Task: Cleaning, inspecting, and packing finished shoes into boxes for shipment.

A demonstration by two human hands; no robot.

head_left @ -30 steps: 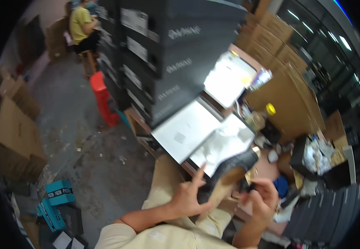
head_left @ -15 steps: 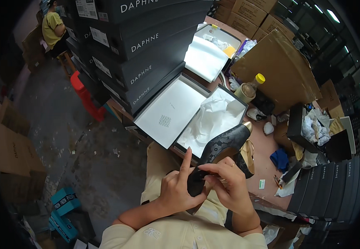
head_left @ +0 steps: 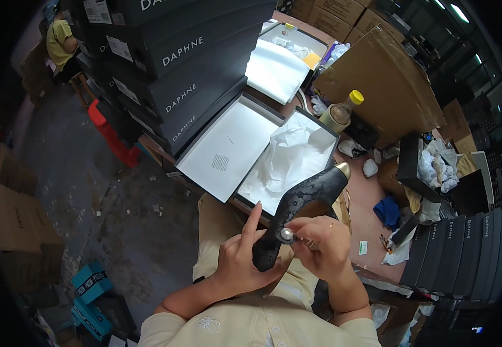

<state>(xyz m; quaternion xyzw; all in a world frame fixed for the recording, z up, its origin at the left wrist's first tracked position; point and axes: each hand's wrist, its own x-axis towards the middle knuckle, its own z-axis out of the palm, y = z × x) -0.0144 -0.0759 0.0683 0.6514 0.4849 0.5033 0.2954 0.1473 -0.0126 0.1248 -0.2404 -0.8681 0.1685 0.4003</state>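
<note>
A black floral-patterned high-heeled shoe point(head_left: 305, 198) with a gold pointed toe lies slanting before my body. My left hand point(head_left: 238, 259) is closed around its heel end, with the index finger stretched along its side. Pinched between the fingers of my right hand point(head_left: 323, 247) is a round pearl ornament point(head_left: 286, 235) on a dark base, right at the shoe's edge; whether it is fixed to the shoe I cannot tell. Just beyond stands an open shoe box point(head_left: 333, 143) with white tissue paper point(head_left: 285, 156), beside its upturned lid point(head_left: 223, 151). Partly hidden behind my right hand is another gold-trimmed shoe point(head_left: 343, 209).
A tall stack of black shoe boxes point(head_left: 176, 75) rises at the left of the table. A bottle with a yellow cap point(head_left: 339, 113), a cardboard sheet point(head_left: 381, 87) and a blue cloth point(head_left: 386, 211) are to the right. More boxes point(head_left: 465, 254) line the right edge; a person point(head_left: 61, 43) is far left.
My right hand has turned and drawn slightly right, so the pearl ornament now shows. The shoe has tilted a little in my left hand. The whole view has shifted slightly.
</note>
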